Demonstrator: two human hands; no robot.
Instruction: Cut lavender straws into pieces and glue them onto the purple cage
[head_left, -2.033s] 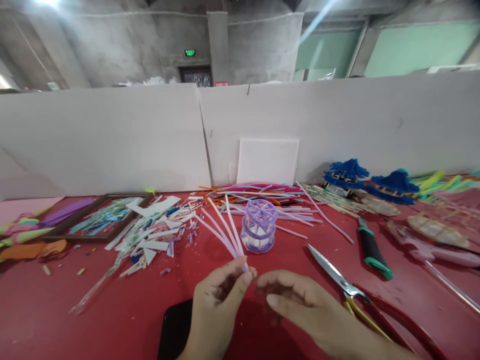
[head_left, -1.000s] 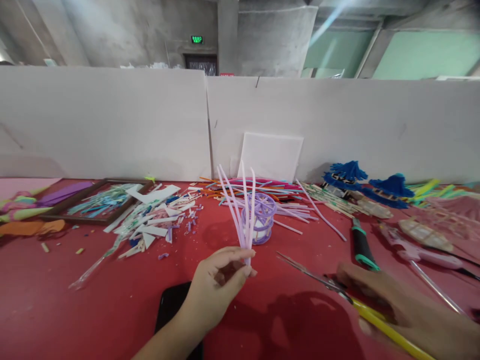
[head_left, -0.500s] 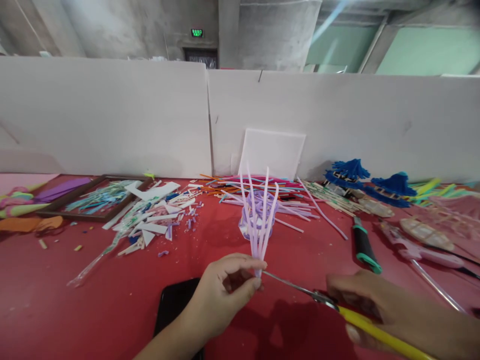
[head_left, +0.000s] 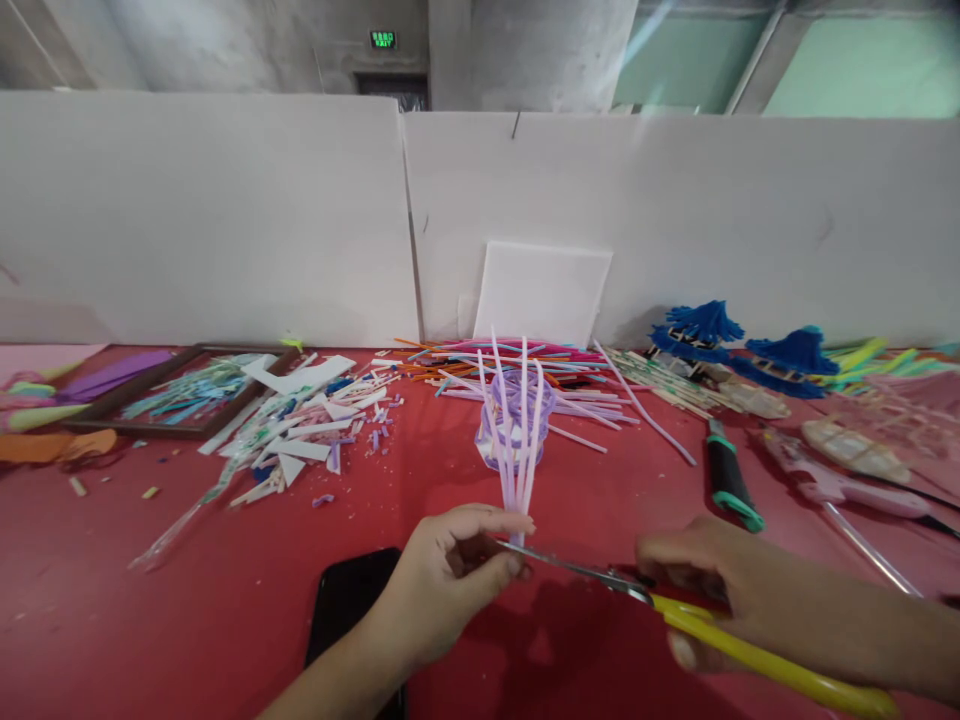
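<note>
- Scissors (head_left: 636,590) have been moved further toward 9 o'clock; blades now set at lower ends of lilac stems (head_left: 517,495), so a cut is judged lined up.
- Stems pinched between thumb and fingers of left hand (head_left: 457,575), at its 1 o'clock, tops fanned.
- Yellow handle gripped by right hand (head_left: 709,590), at stems' 4 o'clock.
</note>
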